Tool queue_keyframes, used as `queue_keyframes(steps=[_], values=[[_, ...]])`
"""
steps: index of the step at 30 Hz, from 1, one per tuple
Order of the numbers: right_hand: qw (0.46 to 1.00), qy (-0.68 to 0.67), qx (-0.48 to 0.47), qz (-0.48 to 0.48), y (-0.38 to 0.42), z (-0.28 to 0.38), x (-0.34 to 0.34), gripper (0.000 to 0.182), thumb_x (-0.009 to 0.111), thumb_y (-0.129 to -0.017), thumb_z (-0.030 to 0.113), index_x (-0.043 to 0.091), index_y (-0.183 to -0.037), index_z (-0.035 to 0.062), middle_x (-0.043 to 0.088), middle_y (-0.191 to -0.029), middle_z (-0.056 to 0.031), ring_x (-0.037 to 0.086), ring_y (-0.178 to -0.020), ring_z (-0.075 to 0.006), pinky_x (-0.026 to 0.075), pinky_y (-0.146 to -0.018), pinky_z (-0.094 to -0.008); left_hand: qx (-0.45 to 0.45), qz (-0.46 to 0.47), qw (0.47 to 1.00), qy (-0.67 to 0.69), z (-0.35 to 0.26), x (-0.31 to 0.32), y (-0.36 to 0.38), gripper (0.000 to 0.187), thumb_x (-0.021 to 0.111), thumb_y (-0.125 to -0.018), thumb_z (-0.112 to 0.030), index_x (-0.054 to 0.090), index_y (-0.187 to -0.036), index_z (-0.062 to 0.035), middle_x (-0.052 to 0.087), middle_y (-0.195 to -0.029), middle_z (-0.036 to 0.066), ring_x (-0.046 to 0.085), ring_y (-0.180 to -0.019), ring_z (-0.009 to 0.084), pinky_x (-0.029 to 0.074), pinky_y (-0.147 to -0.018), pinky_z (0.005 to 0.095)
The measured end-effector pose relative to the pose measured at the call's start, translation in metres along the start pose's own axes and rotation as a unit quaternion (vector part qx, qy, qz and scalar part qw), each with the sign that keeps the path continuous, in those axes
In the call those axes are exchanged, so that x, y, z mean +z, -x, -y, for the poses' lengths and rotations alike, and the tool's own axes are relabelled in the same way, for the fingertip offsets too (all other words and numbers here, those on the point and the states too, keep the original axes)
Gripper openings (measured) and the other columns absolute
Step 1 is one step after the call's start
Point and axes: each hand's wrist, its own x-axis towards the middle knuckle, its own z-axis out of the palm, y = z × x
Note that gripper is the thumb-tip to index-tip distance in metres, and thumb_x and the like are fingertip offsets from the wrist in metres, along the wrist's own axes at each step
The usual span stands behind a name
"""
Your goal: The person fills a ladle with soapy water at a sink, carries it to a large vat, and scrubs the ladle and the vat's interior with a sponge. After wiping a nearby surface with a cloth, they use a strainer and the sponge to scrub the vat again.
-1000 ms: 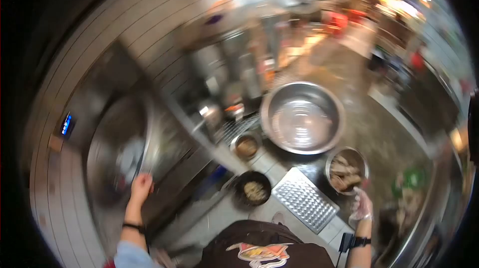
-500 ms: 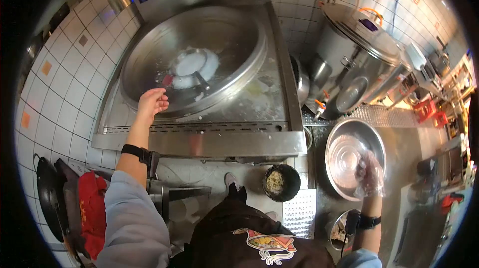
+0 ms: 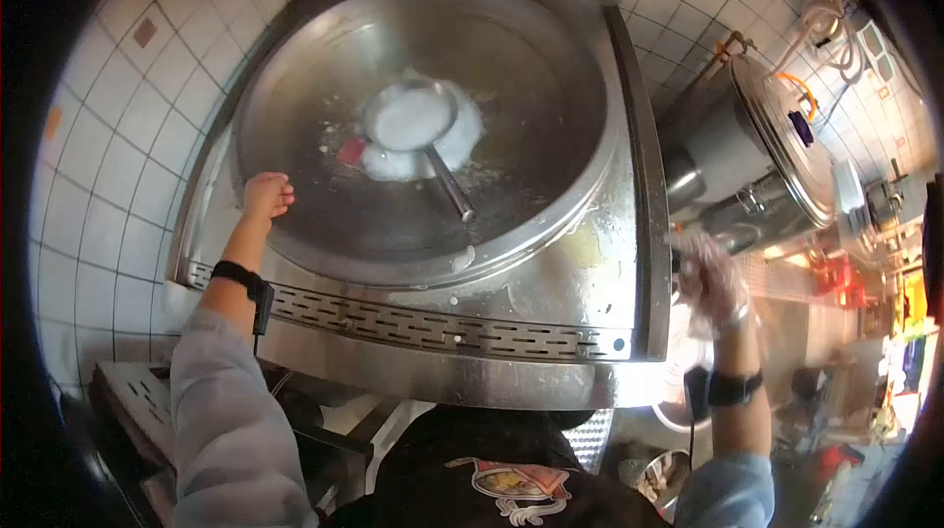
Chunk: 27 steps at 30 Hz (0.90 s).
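Note:
A large wok [image 3: 551, 204] set in a steel stove fills the middle of the head view. In it lies a ladle [image 3: 449, 182], its round bowl amid white foam [image 3: 467, 140], handle angled towards me. A small reddish-pink piece [image 3: 350, 150] sits beside the foam. My left hand [image 3: 267, 196] is over the wok's left rim, fingers curled with nothing visible in them. On the right, my right hand [image 3: 710, 282] wears a clear plastic glove. It is just beyond the stove's right edge, over the metal bowl [image 3: 678, 415], its fingers blurred.
A tall lidded steel pot [image 3: 752, 149] stands to the right of the stove. A slotted strip [image 3: 423, 323] runs along the stove's front. Below right, near my right forearm, is a container [image 3: 664, 477] with pale pieces. White tiled wall [image 3: 108, 145] bounds the left.
My right hand has risen out of the metal bowl and moved towards the stove. My left hand stays near the wok's rim, its fingers more curled. The view has shifted closer to the wok.

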Motion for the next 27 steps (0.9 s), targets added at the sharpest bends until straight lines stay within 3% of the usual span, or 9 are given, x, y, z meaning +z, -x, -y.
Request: queue_keyframes(steps=[2,3,4,5,7,11,17,19,27], values=[[0.998,-0.052,0.025,-0.011,-0.039,0.016,0.011,0.037,0.049,-0.087,0.036,0.054,-0.11,0.0064,0.052,-0.069,0.003,0.043,-0.047,-0.0039,0.035,-0.038,-0.0157,0.03,0.073,0.995,0.065,-0.02,0.028,0.026,0.015,0.057,-0.08,-0.017,0.057,-0.09,-0.0061,0.058,-0.07,0.002,0.056,-0.059,0.0135,0.047,-0.058,0.026],[0.992,0.076,-0.101,-0.014,-0.063,0.021,0.023,0.032,0.049,-0.087,0.031,0.055,-0.11,0.0089,0.052,-0.069,0.0036,0.043,-0.047,-0.0037,0.037,-0.038,-0.0161,0.067,0.138,0.979,0.135,-0.035,0.052,0.046,0.014,0.056,-0.08,-0.015,0.057,-0.09,-0.0054,0.058,-0.07,0.002,0.056,-0.059,0.0131,0.046,-0.057,0.0248],[0.985,-0.116,0.068,-0.105,-0.078,0.046,0.049,0.029,0.051,-0.086,0.027,0.056,-0.109,0.0096,0.052,-0.068,0.0042,0.045,-0.05,-0.0038,0.039,-0.042,-0.0179,0.089,0.21,0.965,0.129,-0.046,0.077,0.068,0.012,0.055,-0.081,-0.013,0.057,-0.088,-0.0038,0.058,-0.069,0.004,0.056,-0.059,0.0127,0.046,-0.056,0.024],[0.987,-0.019,0.031,-0.155,-0.112,0.044,0.051,0.026,0.054,-0.084,0.024,0.057,-0.106,0.009,0.05,-0.064,0.005,0.044,-0.05,-0.0039,0.038,-0.043,-0.018,0.115,0.277,0.946,0.125,-0.052,0.101,0.094,0.011,0.054,-0.082,-0.011,0.056,-0.087,-0.0023,0.057,-0.069,0.005,0.056,-0.059,0.0122,0.047,-0.055,0.0232],[0.975,-0.219,-0.025,-0.009,-0.16,0.057,0.088,0.02,0.058,-0.082,0.022,0.06,-0.095,0.0064,0.044,-0.057,0.0049,0.033,-0.041,-0.0057,0.026,-0.038,-0.0192,0.154,0.365,0.911,0.117,-0.064,0.146,0.152,0.009,0.054,-0.083,-0.009,0.057,-0.087,-0.0014,0.057,-0.07,0.005,0.057,-0.062,0.0117,0.049,-0.059,0.0247],[0.947,-0.318,0.046,-0.002,-0.218,0.061,0.149,0.021,0.056,-0.083,0.02,0.058,-0.094,0.0022,0.044,-0.056,0.0033,0.036,-0.042,-0.006,0.029,-0.038,-0.0195,0.126,0.469,0.862,0.146,-0.07,0.195,0.213,0.02,0.055,-0.085,-0.012,0.052,-0.101,-0.0003,0.057,-0.092,0.008,0.058,-0.078,0.0122,0.049,-0.074,0.027],[0.908,-0.405,0.097,0.05,-0.269,0.028,0.199,0.018,0.054,-0.083,0.017,0.057,-0.09,0.001,0.042,-0.055,0.0031,0.034,-0.04,-0.0068,0.027,-0.037,-0.0204,0.013,0.418,0.846,0.33,-0.093,0.22,0.206,0.033,0.051,-0.088,-0.034,0.052,-0.108,-0.0079,0.057,-0.098,0.004,0.054,-0.092,0.0124,0.046,-0.077,0.032],[0.909,-0.401,0.115,0.014,-0.273,0.018,0.206,0.015,0.056,-0.081,0.016,0.058,-0.086,0.0014,0.041,-0.055,0.0019,0.032,-0.04,-0.0085,0.026,-0.037,-0.0224,-0.059,0.386,0.845,0.367,-0.099,0.225,0.208,0.045,0.061,-0.082,-0.035,0.046,-0.113,-0.0051,0.054,-0.099,0.001,0.052,-0.086,0.0073,0.042,-0.069,0.0204],[0.92,-0.361,0.125,-0.086,-0.274,-0.002,0.205,0.012,0.055,-0.081,0.014,0.058,-0.086,0.0041,0.047,-0.057,0.0004,0.036,-0.04,-0.0087,0.029,-0.035,-0.0205,-0.028,0.246,0.935,0.253,-0.069,0.246,0.203,0.033,0.062,-0.081,-0.032,0.058,-0.09,-0.0015,0.056,-0.073,-0.001,0.05,-0.057,0.0057,0.039,-0.049,0.0208]])
